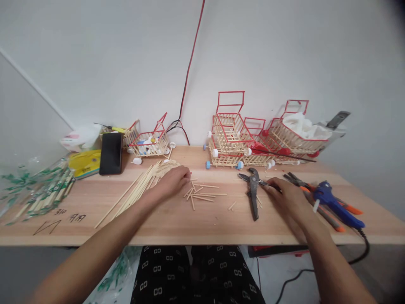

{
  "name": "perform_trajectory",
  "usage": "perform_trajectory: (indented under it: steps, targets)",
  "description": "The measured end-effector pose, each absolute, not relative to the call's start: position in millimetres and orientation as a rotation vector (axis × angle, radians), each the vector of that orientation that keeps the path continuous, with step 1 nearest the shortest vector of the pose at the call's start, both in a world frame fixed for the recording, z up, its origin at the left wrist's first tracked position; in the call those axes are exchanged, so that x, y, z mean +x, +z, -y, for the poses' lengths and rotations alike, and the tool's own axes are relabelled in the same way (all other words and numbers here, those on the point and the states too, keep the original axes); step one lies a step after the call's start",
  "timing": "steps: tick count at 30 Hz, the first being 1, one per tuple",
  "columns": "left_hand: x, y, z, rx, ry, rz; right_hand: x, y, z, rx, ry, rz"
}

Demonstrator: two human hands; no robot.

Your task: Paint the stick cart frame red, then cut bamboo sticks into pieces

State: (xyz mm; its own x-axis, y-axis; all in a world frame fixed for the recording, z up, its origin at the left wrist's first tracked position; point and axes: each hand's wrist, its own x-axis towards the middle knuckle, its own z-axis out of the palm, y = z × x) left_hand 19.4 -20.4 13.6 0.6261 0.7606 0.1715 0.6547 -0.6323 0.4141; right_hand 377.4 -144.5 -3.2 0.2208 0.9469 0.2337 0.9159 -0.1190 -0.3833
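My left hand (172, 180) lies palm down on the wooden table (177, 219), fingertips touching the end of a bundle of long bamboo sticks (133, 192). Short cut stick pieces (202, 195) are scattered just right of it. My right hand (284, 195) rests on the table, fingers curled by the handle of black cutting pliers (253, 190); whether it grips them or a small stick is unclear.
Several stick-built carts with red frames (230, 135) stand along the wall, a smaller one (150, 143) left of them. A blue glue gun (335, 204) and orange-handled pliers (329, 211) lie at right. A black phone (111, 153), yellow pack (85, 162) and bagged sticks (44, 190) sit left.
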Motion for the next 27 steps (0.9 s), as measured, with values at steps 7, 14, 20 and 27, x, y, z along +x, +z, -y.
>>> perform_trajectory:
  steps: [7,14,20,27]
  targets:
    - [25.3,16.4,20.2,2.2,0.715,-1.002,371.2,-0.3,137.3,-2.066,0.116,1.66]
    - [27.4,3.8,20.4,2.26,0.787,-1.063,382.3,-7.1,132.3,-2.071,0.037,1.765]
    - [26.2,1.5,24.7,2.273,0.743,-1.019,379.2,4.6,128.9,-2.186,-0.151,1.793]
    - [21.0,0.3,22.4,2.326,0.683,-0.951,296.4,36.2,111.8,-1.713,0.05,2.131]
